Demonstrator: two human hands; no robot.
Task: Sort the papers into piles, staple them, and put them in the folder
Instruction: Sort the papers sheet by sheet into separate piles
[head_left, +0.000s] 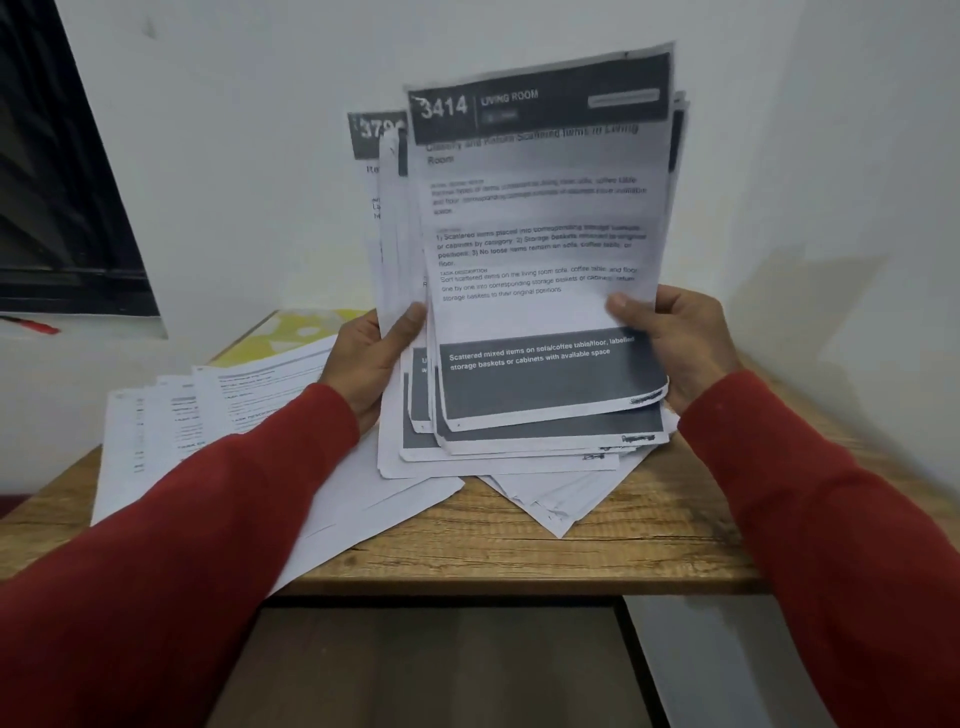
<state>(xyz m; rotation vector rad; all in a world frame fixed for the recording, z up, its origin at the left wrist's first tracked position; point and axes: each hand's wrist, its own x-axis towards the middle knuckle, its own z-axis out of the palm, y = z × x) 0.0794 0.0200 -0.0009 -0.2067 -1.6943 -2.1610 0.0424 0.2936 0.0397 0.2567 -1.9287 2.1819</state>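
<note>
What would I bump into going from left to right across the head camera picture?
Red pen → papers spread on the table → left hand → held sheets → right hand.

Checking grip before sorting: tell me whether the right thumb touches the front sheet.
Touching. The head view shows the right hand thumb pressed on the front sheet.

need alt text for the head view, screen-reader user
Two hands in red sleeves hold a fanned stack of printed sheets upright over a wooden table: left hand grips the left edge, right hand the right. The front sheet reads "3414 LIVING ROOM". More papers and a yellow folder lie at left.
</note>
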